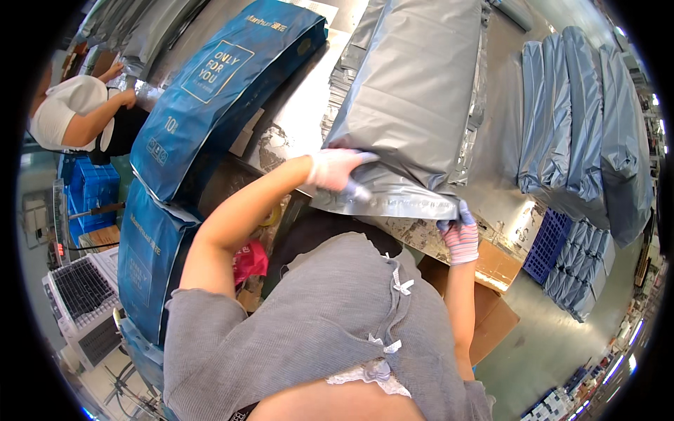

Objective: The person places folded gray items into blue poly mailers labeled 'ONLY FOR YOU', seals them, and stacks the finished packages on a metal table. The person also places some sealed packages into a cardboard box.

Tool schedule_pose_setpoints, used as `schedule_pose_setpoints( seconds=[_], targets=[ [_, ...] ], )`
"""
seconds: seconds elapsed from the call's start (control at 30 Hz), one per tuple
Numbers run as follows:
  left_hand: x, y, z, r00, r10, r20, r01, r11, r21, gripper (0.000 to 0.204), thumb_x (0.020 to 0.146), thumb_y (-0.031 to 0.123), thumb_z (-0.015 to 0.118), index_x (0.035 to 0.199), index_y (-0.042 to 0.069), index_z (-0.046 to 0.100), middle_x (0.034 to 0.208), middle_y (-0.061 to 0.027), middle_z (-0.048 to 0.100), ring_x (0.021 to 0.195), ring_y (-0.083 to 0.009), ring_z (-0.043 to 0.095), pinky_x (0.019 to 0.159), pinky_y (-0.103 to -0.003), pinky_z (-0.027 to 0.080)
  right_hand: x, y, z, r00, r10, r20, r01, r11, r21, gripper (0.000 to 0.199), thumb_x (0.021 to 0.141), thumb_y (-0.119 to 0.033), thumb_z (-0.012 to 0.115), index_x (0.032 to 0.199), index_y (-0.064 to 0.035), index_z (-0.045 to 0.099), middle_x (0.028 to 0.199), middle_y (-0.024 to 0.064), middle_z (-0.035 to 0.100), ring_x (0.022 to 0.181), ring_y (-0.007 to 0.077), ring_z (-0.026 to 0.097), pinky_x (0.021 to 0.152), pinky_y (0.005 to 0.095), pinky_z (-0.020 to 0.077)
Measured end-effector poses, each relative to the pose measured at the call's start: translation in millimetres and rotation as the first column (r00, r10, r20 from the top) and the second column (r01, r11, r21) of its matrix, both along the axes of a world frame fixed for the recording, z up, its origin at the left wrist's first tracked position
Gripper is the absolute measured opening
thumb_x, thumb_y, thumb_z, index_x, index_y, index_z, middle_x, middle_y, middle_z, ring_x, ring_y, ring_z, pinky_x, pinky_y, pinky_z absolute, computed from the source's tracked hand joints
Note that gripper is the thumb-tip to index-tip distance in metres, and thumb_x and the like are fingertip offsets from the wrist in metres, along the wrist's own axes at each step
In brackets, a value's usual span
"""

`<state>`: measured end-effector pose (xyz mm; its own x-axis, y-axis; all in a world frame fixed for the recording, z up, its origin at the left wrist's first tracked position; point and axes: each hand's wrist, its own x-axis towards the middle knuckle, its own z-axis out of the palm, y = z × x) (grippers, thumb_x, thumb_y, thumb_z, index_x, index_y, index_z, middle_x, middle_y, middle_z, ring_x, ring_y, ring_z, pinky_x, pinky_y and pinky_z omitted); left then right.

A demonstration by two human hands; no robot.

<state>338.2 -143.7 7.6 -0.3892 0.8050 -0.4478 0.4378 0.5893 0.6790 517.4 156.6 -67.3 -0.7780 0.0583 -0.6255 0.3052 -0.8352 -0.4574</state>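
Gripping grey plastic bag [411, 105], left hand [335, 168], right hand [460, 237].

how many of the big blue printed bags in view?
2. One blue bag lies on the table's left side, beside the grey bag both hands hold. A second blue bag hangs below it off the table edge. More may be hidden underneath.

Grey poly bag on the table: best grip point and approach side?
Grip the grey bag by its flattened near edge, coming from the table's front. That seam lies thin and overhangs slightly; the left hand and right hand already pinch its corners, while the body bulges.
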Motion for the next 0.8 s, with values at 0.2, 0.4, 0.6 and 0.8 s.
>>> schedule_pose_setpoints(
  seconds=[0.2,0.4,0.6,0.8],
  targets=[
    [-17,-53,10,0.969,0.196,-0.150,-0.187,0.980,0.074,0.029,0.079,0.022,0.064,0.101,0.004,0.061,0.094,-0.0114,0.064,0.085,-0.0237,0.062,0.076,-0.033,0.048,-61,-4,18,0.939,-0.343,-0.017,0.293,0.826,-0.482,0.019,0.085,-0.020,0.053,0.078,-0.0043,0.061,0.075,0.0084,0.063,0.065,0.0217,0.057,0.050,0.0314,0.0453],
    [-57,-28,-64,0.628,0.675,0.386,-0.774,0.496,0.393,0.022,0.088,0.018,0.056,0.098,0.000,0.062,0.075,-0.0025,0.062,0.071,-0.0083,0.051,0.068,-0.026,0.044,-90,1,5,0.841,-0.505,0.193,0.539,0.752,-0.380,0.022,0.087,-0.016,0.049,0.093,0.0020,0.059,0.090,0.0155,0.064,0.082,0.0303,0.062,0.070,0.0408,0.0555],
    [-48,-7,-122,0.529,0.840,0.119,-0.796,0.443,0.413,0.022,0.089,0.020,0.052,0.099,0.001,0.057,0.087,-0.0156,0.064,0.080,-0.0249,0.060,0.075,-0.033,0.046,-105,-85,38,0.980,0.047,0.192,-0.178,-0.219,0.959,0.079,0.084,-0.039,0.057,0.137,0.0050,0.018,0.139,0.0239,0.029,0.129,0.0348,0.028,0.108,0.0374,0.0221],
    [-64,-15,-148,0.576,0.811,0.102,-0.792,0.523,0.315,0.026,0.089,0.025,0.052,0.103,0.004,0.056,0.092,-0.0168,0.063,0.083,-0.0261,0.060,0.074,-0.034,0.046,-142,-24,24,0.859,0.042,0.511,-0.511,0.004,0.859,0.057,0.087,-0.047,0.049,0.111,0.0043,0.053,0.097,0.0252,0.060,0.093,0.0365,0.057,0.083,0.0360,0.0439]
  ],
)
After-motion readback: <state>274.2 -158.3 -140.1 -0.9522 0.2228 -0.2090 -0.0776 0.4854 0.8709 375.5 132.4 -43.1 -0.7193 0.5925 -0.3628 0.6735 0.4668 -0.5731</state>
